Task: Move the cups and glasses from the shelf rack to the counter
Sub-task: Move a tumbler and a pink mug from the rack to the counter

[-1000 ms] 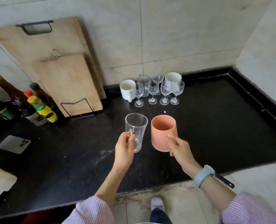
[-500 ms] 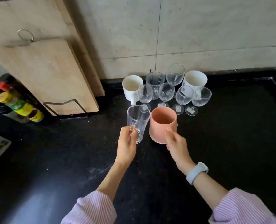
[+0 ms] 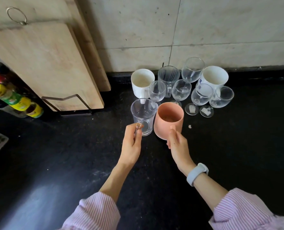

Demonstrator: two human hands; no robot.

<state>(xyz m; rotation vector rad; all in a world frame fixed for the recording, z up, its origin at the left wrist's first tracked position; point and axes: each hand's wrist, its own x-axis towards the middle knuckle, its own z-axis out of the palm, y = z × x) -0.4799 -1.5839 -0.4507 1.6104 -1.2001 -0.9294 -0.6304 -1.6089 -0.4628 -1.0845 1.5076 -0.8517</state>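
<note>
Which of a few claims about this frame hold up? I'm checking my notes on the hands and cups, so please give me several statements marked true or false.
1. The left hand holds a clear glass mug by its handle. True.
2. The right hand holds a blue cup. False: its grip is on a pink cup.
3. Two white mugs stand among the glasses near the wall. True.
4. The pink cup lies on its side. False: it is upright, mouth up.
5. The wooden cutting boards lie flat on the black counter. False: they stand leaning against the wall.
</note>
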